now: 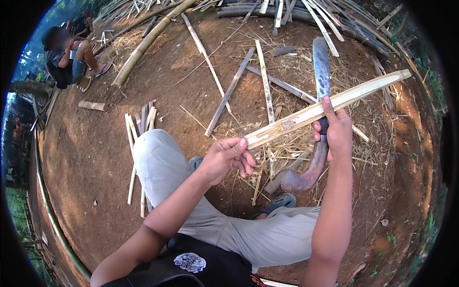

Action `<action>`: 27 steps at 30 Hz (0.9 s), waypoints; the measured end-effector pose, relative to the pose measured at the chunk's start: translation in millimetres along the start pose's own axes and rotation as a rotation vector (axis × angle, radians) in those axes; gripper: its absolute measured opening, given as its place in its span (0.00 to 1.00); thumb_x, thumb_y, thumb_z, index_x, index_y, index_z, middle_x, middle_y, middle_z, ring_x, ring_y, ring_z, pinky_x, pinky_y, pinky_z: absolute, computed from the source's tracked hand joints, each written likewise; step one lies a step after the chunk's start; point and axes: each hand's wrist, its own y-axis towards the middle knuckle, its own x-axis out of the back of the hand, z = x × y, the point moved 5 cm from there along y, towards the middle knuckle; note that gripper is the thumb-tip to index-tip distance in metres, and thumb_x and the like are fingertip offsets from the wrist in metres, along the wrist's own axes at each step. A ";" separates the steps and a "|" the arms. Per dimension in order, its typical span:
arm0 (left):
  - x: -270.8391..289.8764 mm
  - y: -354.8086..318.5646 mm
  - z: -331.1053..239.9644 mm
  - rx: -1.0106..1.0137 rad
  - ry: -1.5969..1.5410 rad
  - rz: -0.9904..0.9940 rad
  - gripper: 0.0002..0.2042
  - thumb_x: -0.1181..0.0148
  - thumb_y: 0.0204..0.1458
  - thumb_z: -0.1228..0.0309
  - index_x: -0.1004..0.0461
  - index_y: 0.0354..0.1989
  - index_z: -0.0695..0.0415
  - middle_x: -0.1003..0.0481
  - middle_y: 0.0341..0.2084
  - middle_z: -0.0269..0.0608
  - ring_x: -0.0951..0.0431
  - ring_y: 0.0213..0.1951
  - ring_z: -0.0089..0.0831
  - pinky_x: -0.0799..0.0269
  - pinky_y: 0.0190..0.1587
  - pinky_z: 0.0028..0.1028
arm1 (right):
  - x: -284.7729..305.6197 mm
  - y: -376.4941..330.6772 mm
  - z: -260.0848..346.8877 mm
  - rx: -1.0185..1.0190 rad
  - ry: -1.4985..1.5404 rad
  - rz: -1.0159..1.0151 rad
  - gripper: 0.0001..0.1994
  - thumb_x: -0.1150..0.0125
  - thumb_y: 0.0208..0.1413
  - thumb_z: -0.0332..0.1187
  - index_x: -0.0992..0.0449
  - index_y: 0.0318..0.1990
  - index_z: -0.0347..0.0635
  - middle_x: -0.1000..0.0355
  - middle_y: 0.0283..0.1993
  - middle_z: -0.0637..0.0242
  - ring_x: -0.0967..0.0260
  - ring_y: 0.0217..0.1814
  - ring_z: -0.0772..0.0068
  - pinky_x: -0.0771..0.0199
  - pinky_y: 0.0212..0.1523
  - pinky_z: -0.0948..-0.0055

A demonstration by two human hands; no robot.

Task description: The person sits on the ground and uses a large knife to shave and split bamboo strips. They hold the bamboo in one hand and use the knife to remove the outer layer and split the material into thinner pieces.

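A pale split bamboo strip [306,115] slants across in front of me, its far end up at the right. My left hand [224,160] pinches the lower left end between thumb and fingers. Gripped in my right hand [338,130] is a machete, its dark, stained blade [321,67] pointing away from me. The machete's curved brown wooden handle [308,172] hangs below that hand toward my foot. My right thumb presses on the bamboo strip, which crosses over the base of the blade.
Shavings [296,148] and loose bamboo strips [266,81] litter the brown soil beyond my feet. Bamboo poles [148,43] lie farther off, with a pile [306,14] at the back. Several split pieces [130,158] lie beside my left knee. Another person [64,55] sits at the far left.
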 end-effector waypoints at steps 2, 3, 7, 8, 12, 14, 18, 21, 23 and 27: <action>3.0 3.1 -0.4 -0.045 0.091 -0.016 0.18 0.51 0.69 0.60 0.23 0.42 0.65 0.21 0.23 0.42 0.19 0.25 0.27 0.24 0.26 0.25 | -0.1 0.1 -0.6 0.010 0.004 -0.005 0.19 0.38 0.64 0.46 0.31 0.32 0.38 0.32 0.19 0.67 0.37 0.14 0.80 0.37 0.12 0.80; 10.7 4.5 -0.9 -0.061 0.188 -0.148 0.19 0.51 0.69 0.59 0.23 0.41 0.65 0.21 0.22 0.41 0.20 0.24 0.27 0.24 0.26 0.24 | -0.6 -0.1 -0.6 0.022 0.004 -0.004 0.19 0.38 0.65 0.45 0.31 0.32 0.38 0.31 0.19 0.66 0.36 0.14 0.80 0.36 0.12 0.80; 31.6 5.3 -10.4 -0.184 0.409 -0.434 0.22 0.52 0.69 0.56 0.22 0.40 0.65 0.24 0.16 0.39 0.22 0.22 0.25 0.26 0.27 0.23 | -1.3 -2.4 2.2 0.055 -0.021 -0.010 0.17 0.38 0.65 0.42 0.30 0.33 0.36 0.30 0.22 0.66 0.35 0.16 0.81 0.36 0.12 0.79; 37.5 4.2 -10.3 -0.141 0.447 -0.550 0.22 0.52 0.69 0.55 0.21 0.39 0.65 0.24 0.15 0.38 0.23 0.22 0.24 0.26 0.27 0.23 | -1.3 -3.2 3.3 0.068 -0.021 -0.022 0.17 0.39 0.66 0.42 0.30 0.34 0.36 0.29 0.22 0.66 0.35 0.16 0.81 0.36 0.12 0.79; 4.4 3.5 -37.6 -0.635 1.156 -0.427 0.21 0.49 0.68 0.55 0.22 0.42 0.63 0.19 0.30 0.41 0.20 0.30 0.24 0.25 0.37 0.27 | -8.7 -6.3 1.8 0.026 0.018 0.051 0.17 0.39 0.65 0.45 0.30 0.35 0.39 0.32 0.22 0.70 0.37 0.17 0.84 0.37 0.12 0.82; -6.4 13.3 -29.8 -0.360 0.938 -0.169 0.20 0.47 0.67 0.55 0.23 0.42 0.63 0.19 0.35 0.42 0.19 0.35 0.27 0.24 0.42 0.27 | -11.7 -6.9 -0.5 0.009 0.004 0.058 0.17 0.39 0.66 0.45 0.30 0.35 0.39 0.32 0.22 0.70 0.37 0.17 0.84 0.37 0.12 0.82; -32.5 14.7 -19.5 0.127 0.462 0.232 0.19 0.49 0.68 0.55 0.26 0.46 0.63 0.19 0.33 0.44 0.18 0.31 0.28 0.22 0.36 0.25 | -17.6 -9.4 -6.5 -0.032 -0.014 0.093 0.16 0.40 0.66 0.42 0.30 0.36 0.38 0.31 0.22 0.69 0.36 0.16 0.84 0.37 0.11 0.81; -41.8 8.5 -19.5 0.289 0.208 0.330 0.19 0.52 0.69 0.56 0.28 0.50 0.62 0.21 0.30 0.43 0.21 0.24 0.26 0.24 0.27 0.24 | -23.3 -13.6 -10.6 -0.061 -0.031 0.137 0.16 0.40 0.67 0.43 0.30 0.36 0.38 0.30 0.21 0.69 0.37 0.15 0.84 0.37 0.11 0.81; -45.5 4.1 -21.2 0.283 0.120 0.382 0.18 0.54 0.70 0.57 0.30 0.52 0.61 0.24 0.25 0.38 0.26 0.18 0.23 0.30 0.20 0.21 | -27.0 -16.6 -12.9 -0.073 -0.043 0.151 0.17 0.41 0.67 0.44 0.29 0.36 0.38 0.30 0.21 0.69 0.36 0.15 0.84 0.37 0.11 0.81; -46.6 -3.7 -19.1 0.357 -0.049 0.280 0.16 0.55 0.70 0.60 0.31 0.52 0.60 0.37 0.20 0.28 0.42 0.14 0.16 0.48 0.15 0.19 | -32.4 -18.3 -16.3 -0.067 -0.083 0.182 0.20 0.44 0.67 0.50 0.28 0.38 0.38 0.31 0.23 0.71 0.38 0.17 0.85 0.37 0.12 0.82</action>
